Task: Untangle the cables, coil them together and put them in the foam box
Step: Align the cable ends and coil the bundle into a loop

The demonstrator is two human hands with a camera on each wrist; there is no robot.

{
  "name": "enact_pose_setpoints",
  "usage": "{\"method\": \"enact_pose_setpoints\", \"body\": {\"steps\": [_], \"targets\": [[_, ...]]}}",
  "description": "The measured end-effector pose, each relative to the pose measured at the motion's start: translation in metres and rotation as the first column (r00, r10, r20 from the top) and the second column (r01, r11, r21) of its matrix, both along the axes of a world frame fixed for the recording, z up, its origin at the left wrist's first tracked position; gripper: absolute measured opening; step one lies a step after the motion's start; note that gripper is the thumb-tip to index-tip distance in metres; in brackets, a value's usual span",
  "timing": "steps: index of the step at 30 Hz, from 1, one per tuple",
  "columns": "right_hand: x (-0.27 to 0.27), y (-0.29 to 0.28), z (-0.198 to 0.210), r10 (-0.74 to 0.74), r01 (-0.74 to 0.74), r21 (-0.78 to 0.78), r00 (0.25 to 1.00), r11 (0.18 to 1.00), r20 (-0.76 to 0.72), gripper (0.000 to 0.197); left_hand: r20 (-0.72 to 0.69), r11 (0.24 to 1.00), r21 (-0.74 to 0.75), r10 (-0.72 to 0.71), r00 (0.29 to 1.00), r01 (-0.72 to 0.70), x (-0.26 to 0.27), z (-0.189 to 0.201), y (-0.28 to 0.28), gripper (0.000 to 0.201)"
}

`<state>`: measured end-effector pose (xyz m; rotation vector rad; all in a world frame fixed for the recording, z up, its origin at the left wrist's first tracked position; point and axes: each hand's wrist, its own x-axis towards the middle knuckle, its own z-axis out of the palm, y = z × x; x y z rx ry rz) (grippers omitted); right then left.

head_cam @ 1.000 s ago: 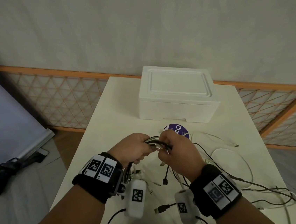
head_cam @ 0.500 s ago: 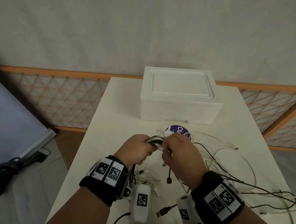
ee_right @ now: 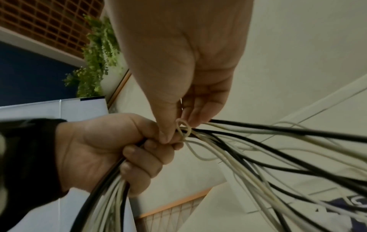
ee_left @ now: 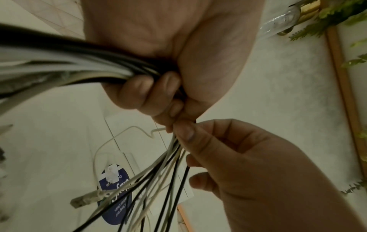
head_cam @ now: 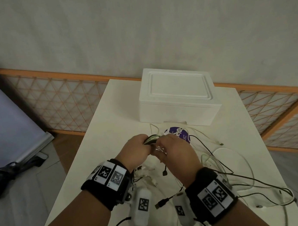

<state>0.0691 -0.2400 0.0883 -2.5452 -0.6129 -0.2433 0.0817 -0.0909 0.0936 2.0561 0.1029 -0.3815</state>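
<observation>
My left hand grips a thick bundle of black and white cables in its fist above the table. My right hand meets it fist to fist and pinches a small white cable loop between thumb and fingers, right at the left hand's knuckles. Loose black and white cable ends trail from the bundle over the table to the right. The white foam box stands at the far end of the table with its lid on.
A round purple-and-white label or disc lies just beyond my hands, before the box. Plug ends hang or lie under my wrists. An orange lattice fence runs behind the table; grey floor lies left.
Both hands have shifted slightly away from me toward the box, still together. The right hand's fingers have closed in on the bundle next to the left fist.
</observation>
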Motion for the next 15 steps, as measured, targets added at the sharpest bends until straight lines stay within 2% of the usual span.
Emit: {"method": "enact_pose_setpoints", "body": {"steps": [3, 6, 8, 10, 12, 15], "targets": [[-0.001, 0.002, -0.003, -0.038, 0.036, -0.028, 0.998, 0.999, -0.044, 0.011, -0.001, 1.0, -0.024, -0.007, 1.0, 0.007, -0.003, 0.001, 0.004, 0.016], [0.002, 0.0, -0.001, -0.061, 0.078, 0.073, 0.976, 0.994, -0.208, 0.012, 0.017, 1.0, -0.028, -0.002, 1.0, 0.003, -0.005, 0.001, 0.005, 0.015], [0.005, -0.003, 0.005, -0.049, 0.1, 0.135, 0.939, 0.986, -0.341, 0.008, 0.024, 1.0, -0.01, -0.026, 0.999, 0.026, -0.005, 0.001, 0.004, 0.017], [0.009, -0.011, 0.008, -0.007, 0.15, 0.248, 0.868, 0.957, -0.497, 0.008, 0.03, 0.999, 0.014, -0.047, 0.998, 0.046, -0.005, -0.001, 0.004, 0.02], [0.011, -0.02, 0.005, 0.097, 0.232, 0.428, 0.779, 0.873, -0.62, 0.014, 0.034, 0.999, -0.014, -0.039, 0.999, 0.039, -0.005, -0.002, 0.006, 0.022], [0.008, -0.028, 0.0, 0.355, 0.273, 0.692, 0.7, 0.668, -0.619, 0.01, 0.026, 0.996, -0.078, -0.035, 0.999, 0.037, -0.004, 0.0, 0.007, 0.019]]}}
